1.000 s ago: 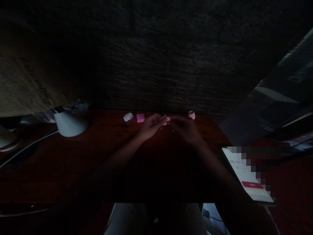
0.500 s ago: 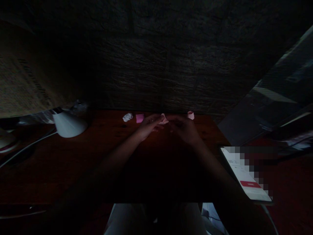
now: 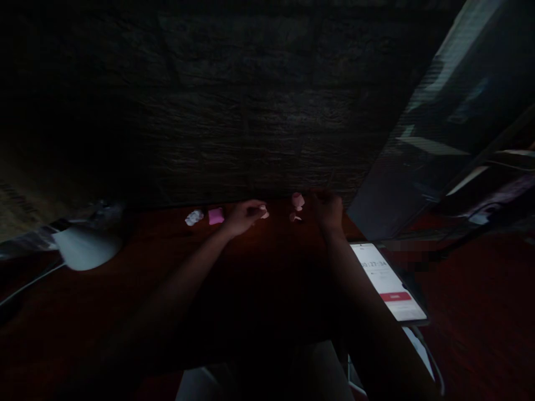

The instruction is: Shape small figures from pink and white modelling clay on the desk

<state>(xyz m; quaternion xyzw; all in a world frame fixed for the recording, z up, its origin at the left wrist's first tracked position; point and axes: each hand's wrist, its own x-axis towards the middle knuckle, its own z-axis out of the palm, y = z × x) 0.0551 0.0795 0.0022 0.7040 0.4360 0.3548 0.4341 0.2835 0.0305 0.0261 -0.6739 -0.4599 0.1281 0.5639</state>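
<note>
The scene is very dark. My left hand [image 3: 244,216] rests on the red-brown table [image 3: 251,262] near its back edge, fingers pinched on a small pale pink piece [image 3: 264,212]. My right hand [image 3: 330,210] lies further right by the wall, and its fingers are too dark and blurred to read. Between the hands stand a pink roll [image 3: 297,200] and a small pink scrap [image 3: 293,218]. Left of my left hand lie a pink square block [image 3: 216,216] and a crumpled white bit [image 3: 194,217].
A white lamp head [image 3: 86,248] with its cable sits at the left. A lit phone [image 3: 388,281] lies at the table's right edge beside my right forearm. A dark textured wall [image 3: 251,111] rises behind the table, and a slanted dark panel [image 3: 418,156] stands at the right.
My hands, joined around a pink piece before, have parted. The right hand moved right toward the wall, and a pink scrap lies between them. The view swung, shifting everything left.
</note>
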